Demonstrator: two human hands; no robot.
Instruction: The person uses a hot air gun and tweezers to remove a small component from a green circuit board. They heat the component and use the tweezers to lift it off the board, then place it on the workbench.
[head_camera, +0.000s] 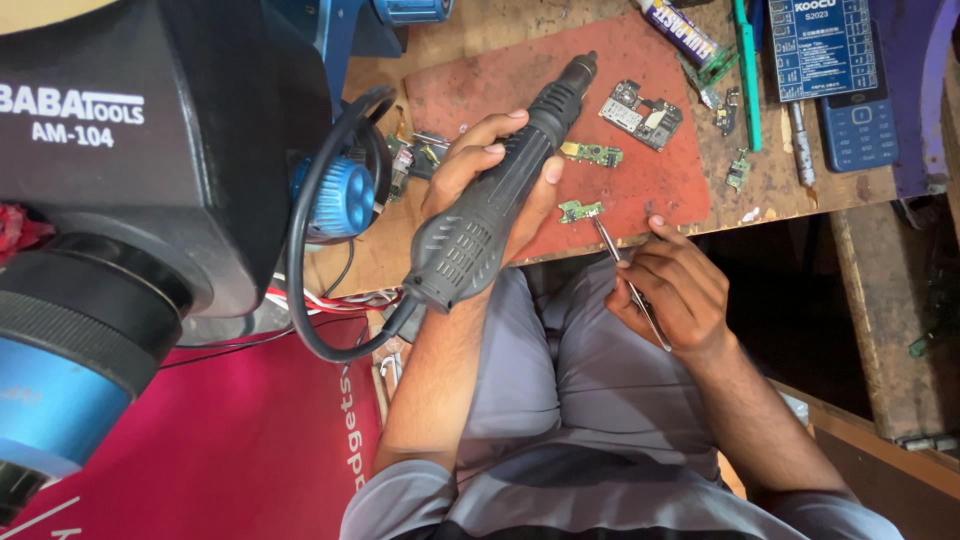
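My left hand (478, 160) is wrapped around a black ribbed hot-air handpiece (470, 235), its nozzle pointing up and right over a red-brown work mat (655, 185). My right hand (678, 290) grips thin metal tweezers (612, 250) whose tips touch a small green circuit board (578, 210) at the mat's near edge. A second small green board (592, 154) lies just beyond the nozzle side, and a larger grey-and-green phone board (640, 115) sits farther back on the mat.
A big black machine (150, 150) with a blue knob (345, 197) fills the left; the handpiece's black cable (305, 260) loops beside it. A dark blue keypad phone (858, 130), a green strip tool (746, 70) and small parts lie at the back right. A pink-red cloth (230, 430) lies bottom left.
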